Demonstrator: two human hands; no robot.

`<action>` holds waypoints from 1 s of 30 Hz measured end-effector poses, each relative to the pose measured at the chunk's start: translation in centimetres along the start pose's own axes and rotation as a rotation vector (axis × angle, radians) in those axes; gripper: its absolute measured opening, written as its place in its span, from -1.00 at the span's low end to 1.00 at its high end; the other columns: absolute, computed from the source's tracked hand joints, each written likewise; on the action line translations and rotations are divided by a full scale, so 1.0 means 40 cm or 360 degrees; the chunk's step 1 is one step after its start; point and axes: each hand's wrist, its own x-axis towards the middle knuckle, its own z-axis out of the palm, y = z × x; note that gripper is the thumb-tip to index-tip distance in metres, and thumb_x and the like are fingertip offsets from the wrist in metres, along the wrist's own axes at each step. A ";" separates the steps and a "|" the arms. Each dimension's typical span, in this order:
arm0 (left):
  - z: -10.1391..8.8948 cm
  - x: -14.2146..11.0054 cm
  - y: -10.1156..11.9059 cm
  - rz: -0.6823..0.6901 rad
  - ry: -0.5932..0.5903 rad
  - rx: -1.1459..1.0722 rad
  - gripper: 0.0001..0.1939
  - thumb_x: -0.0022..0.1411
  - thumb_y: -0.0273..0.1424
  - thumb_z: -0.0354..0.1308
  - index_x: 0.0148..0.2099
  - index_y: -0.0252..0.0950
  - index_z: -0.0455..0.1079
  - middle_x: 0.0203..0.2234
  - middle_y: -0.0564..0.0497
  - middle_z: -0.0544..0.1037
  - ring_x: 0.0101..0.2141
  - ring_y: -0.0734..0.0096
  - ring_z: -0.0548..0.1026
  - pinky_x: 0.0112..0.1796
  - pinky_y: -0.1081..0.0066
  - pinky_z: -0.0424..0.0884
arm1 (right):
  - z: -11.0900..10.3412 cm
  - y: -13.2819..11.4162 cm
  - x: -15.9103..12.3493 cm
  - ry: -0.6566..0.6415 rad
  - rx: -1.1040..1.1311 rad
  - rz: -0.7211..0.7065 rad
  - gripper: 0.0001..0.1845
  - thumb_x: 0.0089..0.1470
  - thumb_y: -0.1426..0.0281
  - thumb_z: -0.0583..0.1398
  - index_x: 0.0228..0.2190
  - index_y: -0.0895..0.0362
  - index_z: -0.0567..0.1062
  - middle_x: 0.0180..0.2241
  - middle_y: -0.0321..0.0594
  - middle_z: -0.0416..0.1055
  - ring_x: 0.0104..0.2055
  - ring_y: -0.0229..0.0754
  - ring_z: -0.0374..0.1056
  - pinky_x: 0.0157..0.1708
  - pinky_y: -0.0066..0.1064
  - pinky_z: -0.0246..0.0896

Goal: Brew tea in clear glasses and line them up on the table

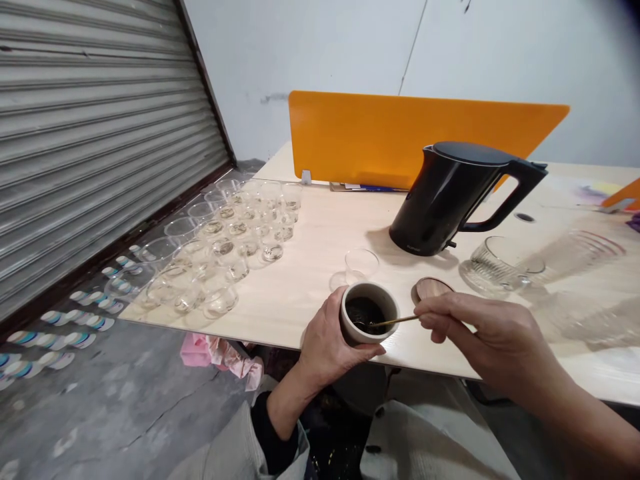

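My left hand (327, 343) is wrapped round a pale ceramic jar (389, 291), tilted so that its mouth faces me. Dark contents, which look like dry tea leaves, lie inside. Between the fingertips of my right hand (475, 330) is a thin gold-coloured spoon (400, 321); its far end reaches into the jar, where its bowl is hard to make out. A round wooden lid (433, 288) lies on the table just beyond my right fingers. Behind the jar stands one clear plastic cup (362, 264).
Many clear plastic cups (220, 250), with dark bits at the bottom of several, crowd the table's left side. A black electric kettle (445, 200), ribbed glass cup (500, 263) and stacked clear cups (585, 267) stand right. An orange divider (360, 137) crosses the back. Lidded tubs (65, 330) line the floor.
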 end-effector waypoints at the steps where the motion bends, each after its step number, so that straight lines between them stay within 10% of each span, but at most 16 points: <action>1: 0.000 0.000 0.001 0.0002 0.0000 -0.0001 0.10 -0.13 -0.14 0.58 0.36 -0.15 0.08 0.21 -0.15 0.44 0.20 -0.07 0.45 0.17 -0.05 0.42 | -0.002 0.007 0.000 0.0003 0.0051 0.0099 -0.86 0.32 0.35 0.21 -0.28 0.02 0.59 -0.54 -0.35 0.48 -0.55 -0.27 0.41 -0.52 -0.44 0.31; 30: 0.006 0.001 -0.005 0.0063 0.0013 -0.0056 0.10 -0.12 -0.16 0.58 0.37 -0.12 0.07 0.25 -0.14 0.41 0.23 -0.06 0.42 0.22 -0.05 0.38 | 0.005 0.075 0.041 0.0929 0.0447 0.0757 -0.81 0.18 0.19 0.35 -0.30 0.05 0.65 -0.43 -0.25 0.58 -0.42 -0.14 0.50 -0.33 -0.27 0.47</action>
